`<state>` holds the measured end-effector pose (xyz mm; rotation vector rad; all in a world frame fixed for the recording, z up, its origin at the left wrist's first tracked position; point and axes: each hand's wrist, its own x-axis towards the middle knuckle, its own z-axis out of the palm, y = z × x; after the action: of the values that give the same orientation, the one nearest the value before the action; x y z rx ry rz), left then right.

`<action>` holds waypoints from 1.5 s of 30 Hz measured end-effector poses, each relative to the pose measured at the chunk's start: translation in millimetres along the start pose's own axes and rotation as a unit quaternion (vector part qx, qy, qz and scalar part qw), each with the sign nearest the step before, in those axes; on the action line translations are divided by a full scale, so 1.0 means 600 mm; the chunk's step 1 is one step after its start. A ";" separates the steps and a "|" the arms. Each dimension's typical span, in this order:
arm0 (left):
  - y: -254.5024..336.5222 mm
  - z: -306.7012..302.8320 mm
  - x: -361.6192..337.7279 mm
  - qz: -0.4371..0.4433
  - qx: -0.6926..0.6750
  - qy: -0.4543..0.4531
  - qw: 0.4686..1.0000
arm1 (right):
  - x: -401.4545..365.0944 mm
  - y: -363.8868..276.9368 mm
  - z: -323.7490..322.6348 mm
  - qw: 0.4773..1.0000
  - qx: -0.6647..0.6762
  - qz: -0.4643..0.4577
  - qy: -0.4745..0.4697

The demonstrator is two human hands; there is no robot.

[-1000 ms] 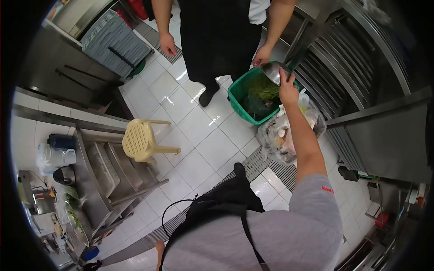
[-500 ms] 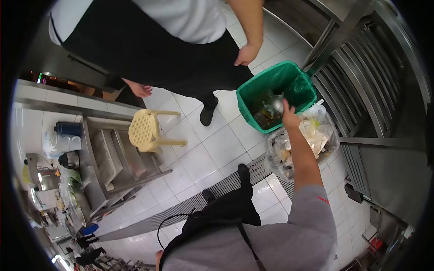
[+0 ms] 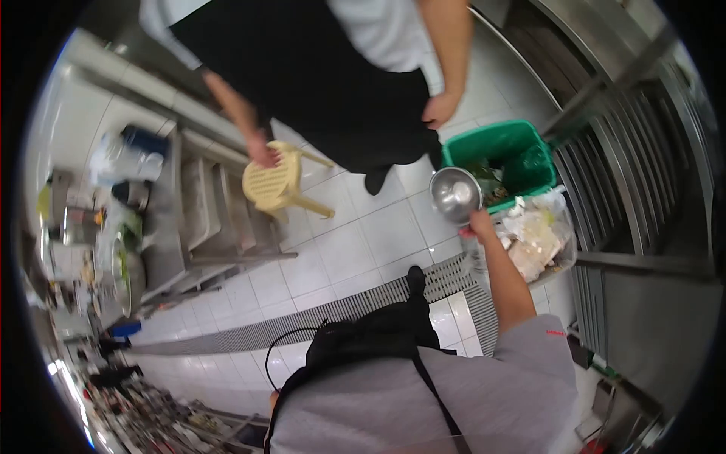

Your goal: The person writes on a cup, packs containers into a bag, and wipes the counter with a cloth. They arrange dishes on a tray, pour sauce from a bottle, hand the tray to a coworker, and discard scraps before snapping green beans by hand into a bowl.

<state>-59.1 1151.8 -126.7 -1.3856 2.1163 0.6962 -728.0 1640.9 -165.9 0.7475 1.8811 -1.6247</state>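
Note:
My right hand (image 3: 478,225) is closed on the rim of a round steel bowl (image 3: 455,195). The bowl's shiny inside faces up, and a pale spot shows in it, perhaps a reflection. It hangs in front of the near left side of a green waste bin (image 3: 534,129), which is lined and has scraps at the bottom. Below my right wrist sits a clear plastic-lined container (image 3: 569,250) heaped with pale waste and wrappers. Only a sliver of my left hand (image 3: 274,396) shows beside my black apron, its fingers hidden.
Facing me stands a person in a black apron (image 3: 302,83), one hand over a cream plastic stool (image 3: 272,184). Steel racks (image 3: 605,144) line the right. A steel sink counter (image 3: 162,242) is at left. A floor drain grate (image 3: 333,304) crosses the tiles.
My right hand has lifted the bowl out of the green bin and drawn it left and toward me. The other person's hand has moved over the stool. The whole view has shifted.

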 end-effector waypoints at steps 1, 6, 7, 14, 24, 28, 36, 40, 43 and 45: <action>-0.015 0.022 -0.004 0.002 -0.014 0.010 1.000 | -0.015 0.019 0.040 0.998 0.008 0.023 -0.054; -0.105 0.159 -0.017 -0.135 -0.138 0.113 0.975 | -0.121 0.143 0.346 0.958 -0.163 0.026 -0.236; -0.144 0.189 -0.011 -0.140 -0.150 0.067 0.976 | -0.175 0.136 0.411 0.946 -0.192 0.039 -0.260; -0.285 0.233 -0.053 -0.331 -0.427 0.079 0.838 | -0.427 0.202 0.829 0.841 -0.291 -0.024 -0.455; -0.426 0.212 -0.016 -0.424 -0.524 0.257 0.692 | -0.679 0.305 1.190 0.770 -0.333 -0.050 -0.542; -0.449 0.235 0.019 -0.369 -0.433 0.183 0.802 | -0.735 0.323 1.349 0.745 -0.347 -0.042 -0.568; -0.566 0.126 0.131 -0.405 -0.395 0.200 0.800 | -0.926 0.325 1.730 0.740 -0.185 -0.052 -0.645; -0.635 0.076 0.199 -0.464 -0.569 0.264 0.625 | -1.003 0.300 1.920 0.784 -0.023 -0.121 -0.609; -0.701 0.029 0.251 -0.431 -0.570 0.173 0.678 | -1.010 0.273 2.041 0.837 0.006 -0.119 -0.534; -0.775 -0.002 0.291 -0.437 -0.532 0.140 0.712 | -1.005 0.247 2.110 0.850 0.017 -0.104 -0.516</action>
<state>311.5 873.2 -306.0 -2.9155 0.7690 1.3764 -146.7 366.7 -2.0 -0.3425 1.1328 -1.6667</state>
